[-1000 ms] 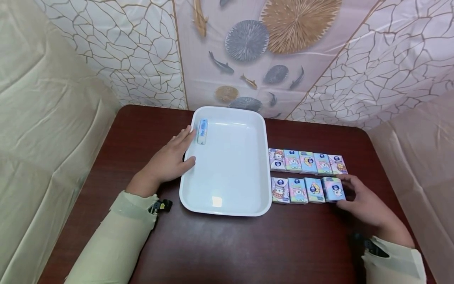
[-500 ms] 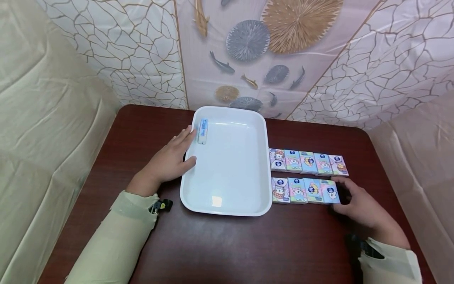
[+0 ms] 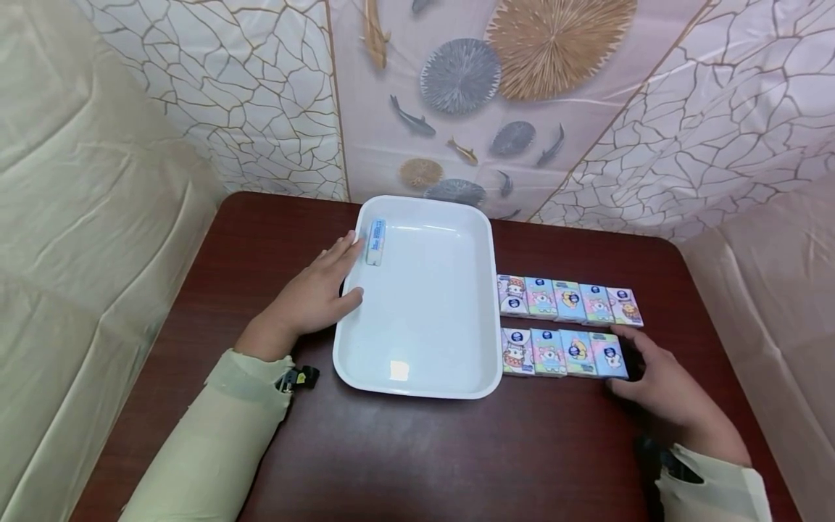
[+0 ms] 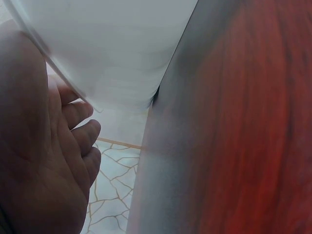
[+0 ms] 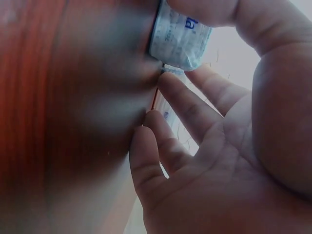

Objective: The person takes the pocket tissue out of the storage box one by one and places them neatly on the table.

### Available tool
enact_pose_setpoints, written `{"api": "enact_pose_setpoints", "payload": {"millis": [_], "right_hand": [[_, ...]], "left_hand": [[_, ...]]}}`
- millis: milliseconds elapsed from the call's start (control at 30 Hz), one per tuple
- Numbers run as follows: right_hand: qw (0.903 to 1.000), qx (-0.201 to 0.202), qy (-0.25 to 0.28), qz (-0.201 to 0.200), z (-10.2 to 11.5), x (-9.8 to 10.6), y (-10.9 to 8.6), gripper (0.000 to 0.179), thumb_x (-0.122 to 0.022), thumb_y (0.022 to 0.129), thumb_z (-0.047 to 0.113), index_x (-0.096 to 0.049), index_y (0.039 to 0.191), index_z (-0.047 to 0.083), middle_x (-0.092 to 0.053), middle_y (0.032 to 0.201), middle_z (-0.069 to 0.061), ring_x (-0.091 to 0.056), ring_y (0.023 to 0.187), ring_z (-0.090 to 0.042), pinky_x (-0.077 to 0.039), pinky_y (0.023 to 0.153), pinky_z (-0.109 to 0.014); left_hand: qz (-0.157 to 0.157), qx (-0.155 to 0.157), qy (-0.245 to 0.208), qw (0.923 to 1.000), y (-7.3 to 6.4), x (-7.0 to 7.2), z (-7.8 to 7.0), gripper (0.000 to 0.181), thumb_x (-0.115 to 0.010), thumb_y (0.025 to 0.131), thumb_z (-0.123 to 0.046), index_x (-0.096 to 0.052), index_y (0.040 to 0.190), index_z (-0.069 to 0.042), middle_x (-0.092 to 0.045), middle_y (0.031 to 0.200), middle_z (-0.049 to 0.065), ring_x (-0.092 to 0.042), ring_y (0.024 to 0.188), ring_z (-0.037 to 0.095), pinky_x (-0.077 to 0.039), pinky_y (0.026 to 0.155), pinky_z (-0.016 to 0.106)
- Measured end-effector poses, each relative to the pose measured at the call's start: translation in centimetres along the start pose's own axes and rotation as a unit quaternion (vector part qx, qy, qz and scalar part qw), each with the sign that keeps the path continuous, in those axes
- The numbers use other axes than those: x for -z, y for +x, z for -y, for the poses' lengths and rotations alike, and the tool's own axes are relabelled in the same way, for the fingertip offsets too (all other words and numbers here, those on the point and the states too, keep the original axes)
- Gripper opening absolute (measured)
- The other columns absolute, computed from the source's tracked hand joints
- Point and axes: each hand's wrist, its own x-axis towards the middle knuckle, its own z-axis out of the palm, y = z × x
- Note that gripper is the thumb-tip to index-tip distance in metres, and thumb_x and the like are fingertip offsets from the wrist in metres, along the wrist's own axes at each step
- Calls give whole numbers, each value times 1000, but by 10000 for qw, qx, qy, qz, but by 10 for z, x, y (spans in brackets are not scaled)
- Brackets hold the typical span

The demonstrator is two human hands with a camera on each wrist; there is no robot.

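Observation:
My left hand point(image 3: 313, 293) rests on the left rim of a white rectangular tray point(image 3: 417, 319), its fingers extended and thumb over the edge. The left wrist view shows the tray's outer wall point(image 4: 112, 53) beside the palm. At the right end of the front row lies a pocket tissue pack point(image 3: 609, 355) with a cartoon print. My right hand point(image 3: 675, 388) holds this pack between thumb and index finger at its near and far ends. In the right wrist view the thumb covers part of the pack point(image 5: 178, 41), while the other fingers spread loosely behind it.
A back row of several similar tissue packs point(image 3: 569, 300) lies right of the tray. Further packs point(image 3: 548, 352) fill the front row. Another pack point(image 3: 375, 242) stands on its edge inside the tray's far left. The dark wooden table point(image 3: 417, 464) meets patterned cloth point(image 3: 261, 109) behind.
The right hand has moved left, bringing the end pack flush against its neighbour in the front row and flat. Its thumb has since shifted slightly left. The left hand stays on the tray.

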Motion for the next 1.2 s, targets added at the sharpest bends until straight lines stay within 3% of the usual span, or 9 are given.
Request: {"api": "enact_pose_setpoints", "payload": {"millis": [233,300,433,467,533,667,767,1100,1200], "right_hand": [[9996,-59,187,-204,6,-6,-6,110,-86,88,36,-16,169,13,-35,158,-35,-45,130,-48,-45,100,-69],[9993,-3,217,-303,8,-7,-9,110,-87,87,38,-17,169,12,-33,159,-34,-44,131,-47,-50,103,-50],[9981,174,190,-562,17,-9,-15,110,-89,85,38,-21,167,10,-32,159,-33,-41,133,-48,-51,105,-52],[9972,229,122,-707,21,-9,-17,108,-89,85,38,-24,166,9,-33,159,-33,-40,134,-49,-50,106,-53],[9945,271,11,-1012,33,-8,-21,104,-90,85,36,-29,165,8,-31,162,-33,-36,138,-53,-40,101,-78],[9847,442,-10,-1687,67,-7,-26,91,-87,87,33,-40,160,10,-30,166,-27,-38,137,-54,-41,97,-82],[9790,624,81,-1941,95,-8,-27,84,-87,87,32,-45,157,13,-33,166,-22,-41,137,-48,-46,94,-80],[9764,1336,454,-1638,166,-14,-13,80,-88,86,34,-49,155,26,-43,163,-9,-48,140,-36,-50,100,-73],[9739,1520,615,-1570,181,-15,-6,77,-87,88,34,-49,154,28,-44,162,-3,-51,139,-30,-56,99,-65]], "left_hand": [[11,13,-13,10000,1,-2,2,83,-55,104,-39,-8,171,-26,-3,179,-2,-9,166,24,-16,133,51],[-1,12,-18,10000,2,-3,3,83,-55,104,-39,-9,171,-25,-2,179,-3,-9,166,23,-16,133,51],[11,44,-16,10000,2,-3,1,83,-56,104,-39,-10,171,-25,-2,179,-4,-9,166,24,-16,133,51],[11,44,-16,10000,2,-3,2,83,-56,104,-39,-10,171,-25,-2,179,-4,-10,166,24,-16,133,50],[16,51,-31,10000,1,-2,1,83,-56,104,-39,-10,171,-26,-3,179,-3,-10,165,24,-16,133,50],[-3,64,-73,10000,0,-1,1,83,-56,103,-38,-11,171,-25,-3,179,-3,-10,165,25,-16,133,50],[-27,74,-79,9999,0,-1,2,83,-57,103,-37,-12,171,-24,-3,179,-3,-10,165,24,-16,133,51],[-20,76,-99,9999,-1,-1,1,83,-57,103,-37,-12,171,-23,-4,179,-2,-10,165,25,-17,133,52],[-14,60,-96,9999,0,-1,0,83,-56,103,-38,-12,171,-23,-4,179,-2,-11,165,26,-17,133,53]]}}
